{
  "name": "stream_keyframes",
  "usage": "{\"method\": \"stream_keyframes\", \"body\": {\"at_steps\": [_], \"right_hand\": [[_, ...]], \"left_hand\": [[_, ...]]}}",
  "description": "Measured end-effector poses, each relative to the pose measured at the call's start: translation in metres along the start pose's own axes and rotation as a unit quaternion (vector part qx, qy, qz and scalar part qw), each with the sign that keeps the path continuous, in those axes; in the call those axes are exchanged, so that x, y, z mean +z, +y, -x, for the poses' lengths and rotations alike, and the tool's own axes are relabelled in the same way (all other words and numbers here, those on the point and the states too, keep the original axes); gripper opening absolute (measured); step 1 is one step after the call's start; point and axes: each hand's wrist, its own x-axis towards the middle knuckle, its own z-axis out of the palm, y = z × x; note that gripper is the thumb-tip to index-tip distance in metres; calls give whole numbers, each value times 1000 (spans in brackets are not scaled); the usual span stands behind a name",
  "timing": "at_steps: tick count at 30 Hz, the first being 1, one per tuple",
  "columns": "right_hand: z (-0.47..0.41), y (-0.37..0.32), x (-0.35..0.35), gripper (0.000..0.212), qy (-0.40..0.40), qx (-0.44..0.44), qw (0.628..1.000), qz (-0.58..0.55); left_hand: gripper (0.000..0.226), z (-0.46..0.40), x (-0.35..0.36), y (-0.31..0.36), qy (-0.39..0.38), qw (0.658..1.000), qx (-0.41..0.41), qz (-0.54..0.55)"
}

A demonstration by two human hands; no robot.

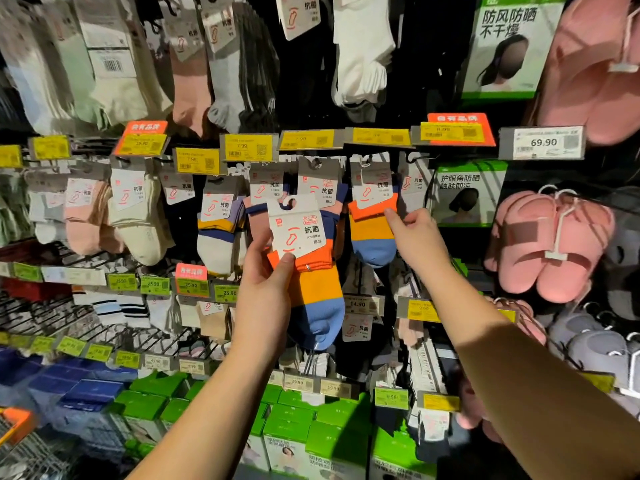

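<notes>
My left hand [265, 289] grips a pair of orange, yellow and blue striped socks [317, 296] with a white card label, held off the rack in front of the display. A matching striped pair [372, 230] hangs on a hook to the right. My right hand [414, 233] reaches to that hanging pair, its thumb and fingers pinching the sock's right edge near the orange band.
Rows of carded socks [138, 209] hang on hooks with yellow price tags [247, 147] above. Pink slippers [550, 247] hang at the right. Green boxes [311, 431] fill the lower shelf. An orange basket corner [17, 422] shows at the lower left.
</notes>
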Motion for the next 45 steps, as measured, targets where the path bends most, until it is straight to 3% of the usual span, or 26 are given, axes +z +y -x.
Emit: {"method": "stream_keyframes", "body": {"at_steps": [4,8,10,14,18,20,28,36,42,45], "right_hand": [[50,3,4,33,-70,-36,989,-122],[86,8,15,30,-137,-24,952,-273],[93,7,16,32,-169,-26,941,-291],[95,-3,9,14,-166,-51,939,-296],[80,-12,1,6,-132,-72,949,-278],[66,-19,-3,5,-122,-61,947,-292],[11,-30,-8,8,-100,-20,935,-338],[-13,-32,-7,6,-101,-11,954,-282],[-19,-28,-4,13,-78,0,968,-240],[-23,-31,-3,38,-61,14,983,-170]], "left_hand": [[39,-2,7,-6,-15,1000,-12,18],[39,-4,18,-12,-48,998,-35,24],[39,-6,23,-13,-65,997,-36,15],[31,-8,32,-13,-110,993,-29,-26],[12,-17,41,-10,-102,987,-39,-115],[22,-24,47,-6,-105,982,-63,-141],[13,-57,76,9,-143,981,-93,-97],[8,-65,81,7,-140,979,-120,-88],[6,-62,83,0,-144,976,-140,-83],[17,-64,84,-1,-143,973,-155,-99]]}}
